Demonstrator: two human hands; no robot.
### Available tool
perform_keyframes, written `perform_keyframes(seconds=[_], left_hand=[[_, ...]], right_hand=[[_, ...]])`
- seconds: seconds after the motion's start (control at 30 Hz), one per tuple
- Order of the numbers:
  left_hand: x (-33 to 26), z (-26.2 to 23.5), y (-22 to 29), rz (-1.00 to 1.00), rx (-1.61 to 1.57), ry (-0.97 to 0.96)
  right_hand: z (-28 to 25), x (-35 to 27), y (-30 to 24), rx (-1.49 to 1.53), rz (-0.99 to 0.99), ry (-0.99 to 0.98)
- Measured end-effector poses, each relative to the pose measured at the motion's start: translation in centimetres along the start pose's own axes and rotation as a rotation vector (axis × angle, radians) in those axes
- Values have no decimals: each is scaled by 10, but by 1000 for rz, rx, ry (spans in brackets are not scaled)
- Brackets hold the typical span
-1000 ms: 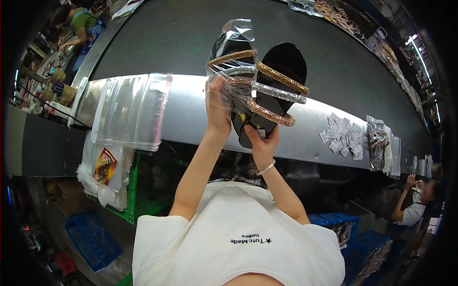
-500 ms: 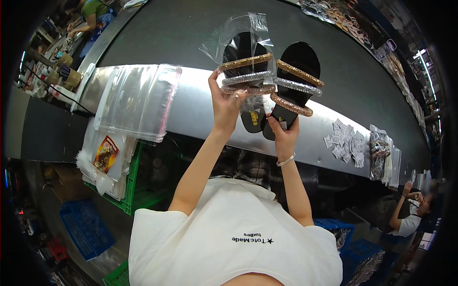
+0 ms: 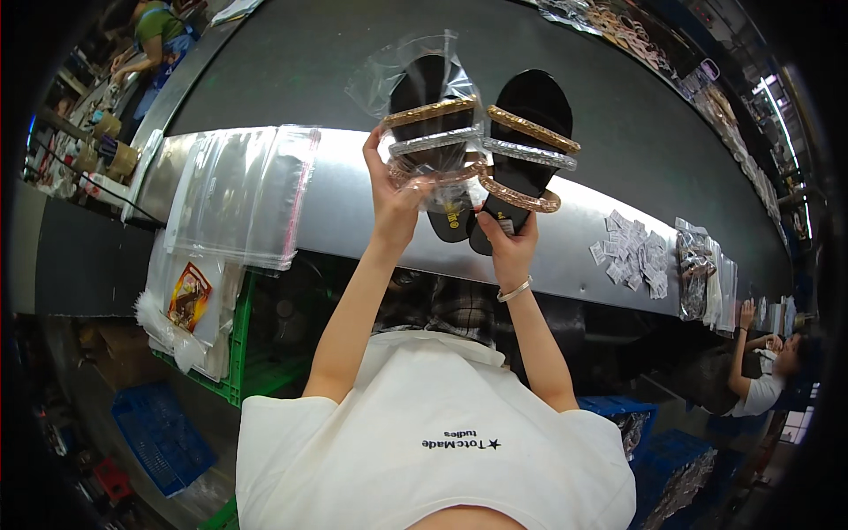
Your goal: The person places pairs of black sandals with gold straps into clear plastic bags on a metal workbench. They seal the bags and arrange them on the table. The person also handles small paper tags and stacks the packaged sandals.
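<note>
Two black-soled sandals with gold, silver and rose-gold straps are held up side by side over the metal table edge. A clear plastic bag [image 3: 375, 84] covers the toe and straps of the left sandal [image 3: 430, 88], its heel showing below. My left hand [image 3: 395, 194] is closed on that sandal's side through the film. The right sandal [image 3: 533, 97] is outside the bag. My right hand [image 3: 512, 243] grips its heel, thumb on top beside a small white label [image 3: 506, 227]. The two heels overlap or touch.
A stack of clear plastic bags [image 3: 234, 194] lies on the table to the left. Small white packets [image 3: 632, 252] and wrapped bundles [image 3: 696, 269] lie to the right. A green crate [image 3: 252, 353] stands below the table. Other people work at far left and right.
Both hands and the sandals have shifted slightly left in the view, as has the table scene. The bag sits about the same way over the left sandal, and both grips are unchanged.
</note>
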State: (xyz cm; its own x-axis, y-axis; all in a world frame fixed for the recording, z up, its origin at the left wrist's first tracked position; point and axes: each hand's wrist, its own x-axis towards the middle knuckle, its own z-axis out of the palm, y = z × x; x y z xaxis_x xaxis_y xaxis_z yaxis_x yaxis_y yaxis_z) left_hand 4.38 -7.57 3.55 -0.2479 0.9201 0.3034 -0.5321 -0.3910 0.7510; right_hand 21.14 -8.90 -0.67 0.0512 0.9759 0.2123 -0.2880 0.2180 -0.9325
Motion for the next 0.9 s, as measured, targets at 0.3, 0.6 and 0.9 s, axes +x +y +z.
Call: perform_keyframes(seconds=[0.3,0.6,0.9], left_hand=[[-4,-2,-2,-43,-31,43],[11,-34,-28,-274,58,345],[4,-18,42,-270,572,-195]], right_hand=[[1,-1,2,3,-13,-16],[1,4,-5,32,45,38],[-12,8,-19,-6,-21,68]])
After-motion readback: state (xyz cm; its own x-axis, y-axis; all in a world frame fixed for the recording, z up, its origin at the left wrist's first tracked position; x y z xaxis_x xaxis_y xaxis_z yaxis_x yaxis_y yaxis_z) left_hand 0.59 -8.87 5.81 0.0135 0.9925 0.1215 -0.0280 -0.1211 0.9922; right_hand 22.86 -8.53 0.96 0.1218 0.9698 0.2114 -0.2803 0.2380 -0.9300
